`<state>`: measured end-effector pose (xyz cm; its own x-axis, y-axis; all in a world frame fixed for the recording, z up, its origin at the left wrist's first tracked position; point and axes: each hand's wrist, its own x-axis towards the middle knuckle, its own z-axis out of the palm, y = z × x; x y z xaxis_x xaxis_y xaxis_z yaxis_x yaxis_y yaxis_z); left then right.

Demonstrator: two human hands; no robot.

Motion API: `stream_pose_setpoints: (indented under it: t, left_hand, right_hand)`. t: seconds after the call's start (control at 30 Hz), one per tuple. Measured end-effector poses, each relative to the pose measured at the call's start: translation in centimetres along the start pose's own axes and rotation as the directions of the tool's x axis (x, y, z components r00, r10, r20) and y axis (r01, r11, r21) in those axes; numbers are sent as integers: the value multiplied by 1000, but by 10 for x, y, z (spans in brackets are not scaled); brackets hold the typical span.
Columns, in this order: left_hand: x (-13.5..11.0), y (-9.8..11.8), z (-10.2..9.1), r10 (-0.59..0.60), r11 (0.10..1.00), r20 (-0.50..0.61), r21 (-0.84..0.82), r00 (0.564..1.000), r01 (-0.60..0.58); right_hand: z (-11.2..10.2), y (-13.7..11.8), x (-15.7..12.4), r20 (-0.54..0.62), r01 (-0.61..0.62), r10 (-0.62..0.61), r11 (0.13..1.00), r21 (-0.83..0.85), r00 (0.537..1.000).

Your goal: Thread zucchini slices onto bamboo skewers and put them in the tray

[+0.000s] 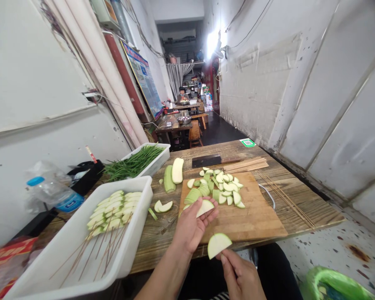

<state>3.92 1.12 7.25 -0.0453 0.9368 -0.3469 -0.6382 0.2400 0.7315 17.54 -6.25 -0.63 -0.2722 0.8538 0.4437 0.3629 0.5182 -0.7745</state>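
Observation:
My left hand (192, 227) is closed on a pale half-round squash slice (205, 207), held between thumb and fingers above the near left part of the cutting board (253, 221). Lower and to the right, my right hand (240, 273) is closed at the lower edge of another squash slice (218, 245), which sits on a thin skewer. Most of that skewer is hidden by the hand and slice. Several cut squash slices (228, 187) lie heaped on the board just beyond my hands.
Left stands a white tray (140, 225) of skewered slices; behind it, a tray of green chives (136, 162). Peeled squash pieces (177, 171) lie beside the board. A cleaver (206, 161) and bamboo skewers (246, 165) lie at its far edge. A green bin (334, 279) stands lower right.

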Motion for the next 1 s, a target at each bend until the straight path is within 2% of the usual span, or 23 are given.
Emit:
stream_pose_setpoints:
  t: [0.43,0.6,0.8,0.87,0.93,0.97,1.0]
  left_hand:
    - [-5,-5,6,-16,1000,26,-1,1000,16]
    - [-8,-18,9,-44,999,9,7,999,44]
    - [-9,-23,9,-43,999,69,16,997,42]
    - [-10,-22,8,-37,999,85,-11,996,38]
    - [-10,-21,6,-47,997,116,-55,992,54]
    - [-11,-20,5,-58,995,141,-76,988,70]
    - [-11,-19,3,-68,992,170,-93,983,85]
  right_hand:
    - [-2,-6,4,-106,96,-98,995,-27,989]
    - [-4,-8,8,-159,53,-51,998,13,986]
    - [-7,-3,8,-165,37,-28,998,47,986]
    - [-7,-2,7,-163,1,14,995,96,987]
    - [-8,-2,7,-144,-88,119,975,204,982]
    - [-8,-3,8,-108,-160,200,940,300,974]
    - [-10,-4,9,-38,-247,290,871,425,956]
